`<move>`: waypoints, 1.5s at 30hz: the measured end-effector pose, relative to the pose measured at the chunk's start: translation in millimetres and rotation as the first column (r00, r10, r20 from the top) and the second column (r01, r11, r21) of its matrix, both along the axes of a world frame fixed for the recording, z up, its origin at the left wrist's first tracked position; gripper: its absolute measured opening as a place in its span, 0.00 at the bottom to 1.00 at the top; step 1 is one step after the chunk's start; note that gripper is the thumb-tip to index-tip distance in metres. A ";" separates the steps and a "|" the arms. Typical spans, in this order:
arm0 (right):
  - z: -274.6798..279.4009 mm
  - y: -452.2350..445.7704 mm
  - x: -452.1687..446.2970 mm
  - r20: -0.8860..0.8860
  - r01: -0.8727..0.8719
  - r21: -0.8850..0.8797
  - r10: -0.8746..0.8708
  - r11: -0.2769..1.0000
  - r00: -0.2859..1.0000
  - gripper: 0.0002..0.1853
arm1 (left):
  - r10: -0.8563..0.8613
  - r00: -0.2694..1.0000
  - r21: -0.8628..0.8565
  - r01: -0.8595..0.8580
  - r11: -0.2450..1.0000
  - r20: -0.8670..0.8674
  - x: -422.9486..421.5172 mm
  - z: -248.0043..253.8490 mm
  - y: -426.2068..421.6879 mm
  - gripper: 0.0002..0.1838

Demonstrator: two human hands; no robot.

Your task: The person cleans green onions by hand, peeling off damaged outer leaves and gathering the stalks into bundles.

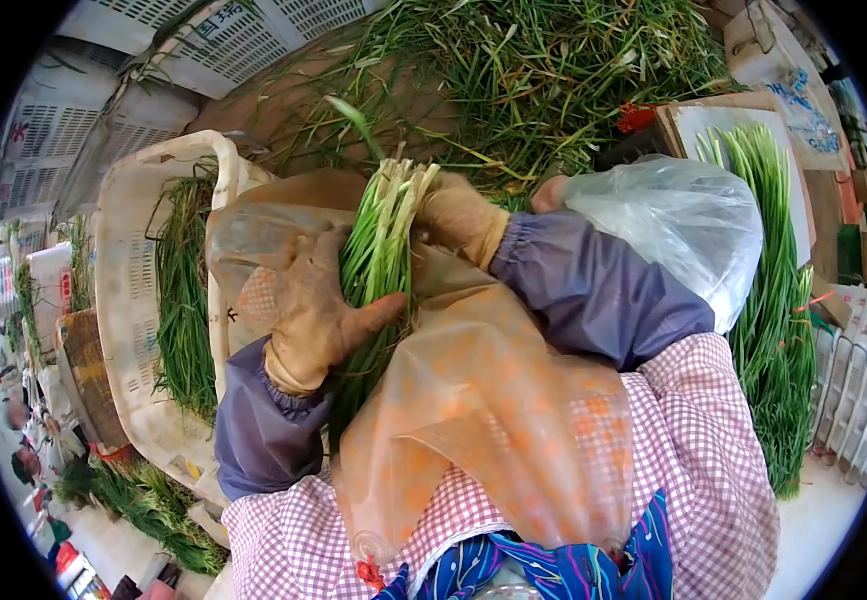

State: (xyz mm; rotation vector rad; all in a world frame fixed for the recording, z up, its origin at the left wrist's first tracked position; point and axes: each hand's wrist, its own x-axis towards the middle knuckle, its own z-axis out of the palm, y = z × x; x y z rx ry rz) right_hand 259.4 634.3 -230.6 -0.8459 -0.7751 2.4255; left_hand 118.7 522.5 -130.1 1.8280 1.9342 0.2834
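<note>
A bunch of green stalks [382, 235] with pale cut ends up top lies over the plastic-covered lap. My left hand [316, 305], in a soiled tan glove, wraps round the bunch from the left, its thumb across the stalks. On the right, my right hand [459, 215], gloved too, is closed beside the pale ends; its fingertips are partly hidden, and what it holds cannot be made out. One loose leaf [357, 122] sticks up above the bunch. The lower leaves hang down between the left forearm and the plastic apron [484, 390].
A white crate [126, 270] with green stalks stands at the left. Loose leaves [554, 75] heap on the floor ahead. More long stalks [769, 300] lie at the right, beside clear plastic [669, 215] over a knee. Stacked crates [244, 45] stand at the upper left.
</note>
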 end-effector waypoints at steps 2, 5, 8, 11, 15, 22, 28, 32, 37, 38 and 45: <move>35.1 10.6 6.4 -0.103 0.020 0.067 -0.014 0.998 0.995 0.06 | 0.191 0.901 -0.137 -0.148 0.979 0.390 -2.7 -1.1 3.6 0.35; 61.7 30.4 11.2 -0.064 -0.009 0.267 0.027 0.964 0.998 0.07 | 0.392 0.312 -0.342 -0.203 0.917 0.866 -1.0 -1.4 6.5 0.29; 77.3 36.9 30.2 0.112 -0.072 0.290 0.040 0.954 0.993 0.09 | 0.309 -0.279 -0.370 -0.198 0.908 0.909 3.5 -1.9 4.3 0.28; 67.7 44.7 59.4 0.219 0.001 0.393 -0.094 0.919 0.971 0.09 | 0.205 -0.422 -0.366 -0.347 0.863 0.883 12.6 -21.3 -1.0 0.33; 34.6 112.4 93.0 0.612 -0.204 0.740 -0.516 0.641 0.599 0.15 | 0.198 -0.310 -0.288 -0.276 0.917 0.930 -8.7 -27.6 -9.4 0.34; 85.5 21.4 22.1 0.192 -0.184 0.522 0.095 0.833 0.977 0.28 | 0.260 -0.320 -0.367 -0.345 0.864 0.911 1.6 -30.4 -6.5 0.31; 78.3 6.3 13.2 0.215 -0.154 0.513 0.047 0.844 0.975 0.10 | 0.278 -0.372 -0.410 -0.344 0.845 0.885 -4.6 -23.1 -6.6 0.29; 28.6 48.9 49.2 0.424 -0.274 0.825 -0.223 0.494 0.878 0.07 | 0.255 -0.319 -0.354 -0.306 0.884 0.913 -18.4 -31.6 -9.8 0.30; 47.0 83.1 77.7 0.391 -0.716 0.698 -0.831 -0.013 0.396 0.23 | 0.262 -0.348 -0.385 -0.357 0.851 0.900 -14.9 -33.7 -9.8 0.28; 56.9 71.6 65.6 0.315 -0.467 0.883 -0.683 -0.044 0.659 0.23 | 0.290 -0.352 -0.418 -0.375 0.827 0.890 -12.6 -33.7 -10.1 0.27; 80.1 1.4 7.3 0.044 -0.191 0.379 0.188 0.906 0.981 0.07 | 0.251 -0.463 -0.465 -0.434 0.772 0.850 5.1 -24.4 -5.2 0.26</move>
